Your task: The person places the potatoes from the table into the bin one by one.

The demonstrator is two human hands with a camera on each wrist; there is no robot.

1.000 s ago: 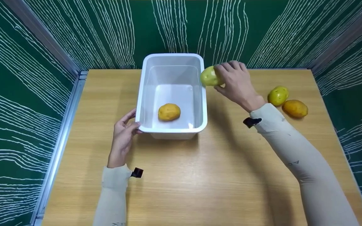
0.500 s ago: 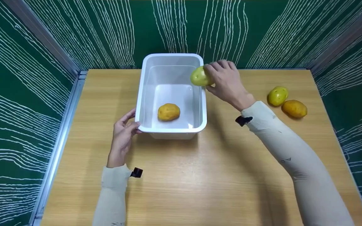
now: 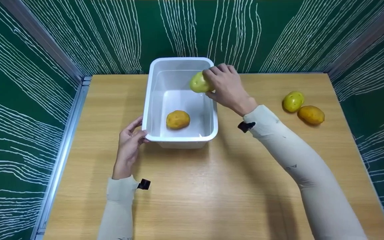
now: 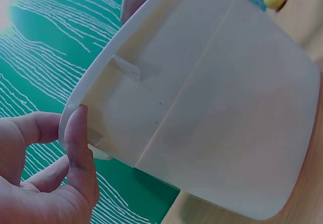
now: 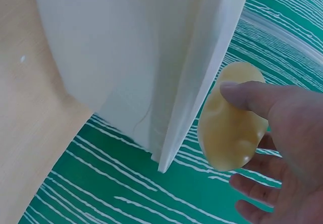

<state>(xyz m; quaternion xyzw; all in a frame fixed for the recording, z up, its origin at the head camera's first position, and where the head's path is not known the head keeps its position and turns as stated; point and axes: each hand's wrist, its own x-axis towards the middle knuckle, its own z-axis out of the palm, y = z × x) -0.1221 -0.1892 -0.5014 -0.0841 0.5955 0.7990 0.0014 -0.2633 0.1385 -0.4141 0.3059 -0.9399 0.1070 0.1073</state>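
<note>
My right hand (image 3: 228, 87) grips a yellow-green potato (image 3: 199, 82) above the right, far part of a white plastic bin (image 3: 214, 123). In the right wrist view, thumb and fingers pinch the dented potato (image 5: 231, 120) beside the bin's rim (image 5: 194, 98). At the near left corner of the bin, my left hand (image 3: 128, 146) pinches the rim. The left wrist view shows its thumb and forefinger on either side of that rim (image 4: 96, 67). A brownish-yellow potato (image 3: 178, 120) lies on the bin's floor, towards the near side.
Towards the right edge of the wooden table (image 3: 245, 193), a yellow-green potato (image 3: 293, 101) and a brownish one (image 3: 311, 115) lie close together. Green walls with white wavy lines (image 3: 278, 33) enclose the table at the back and both sides.
My right hand has carried the yellow-green potato leftwards, from over the bin's right rim to over its inside. The left hand has kept its hold on the rim.
</note>
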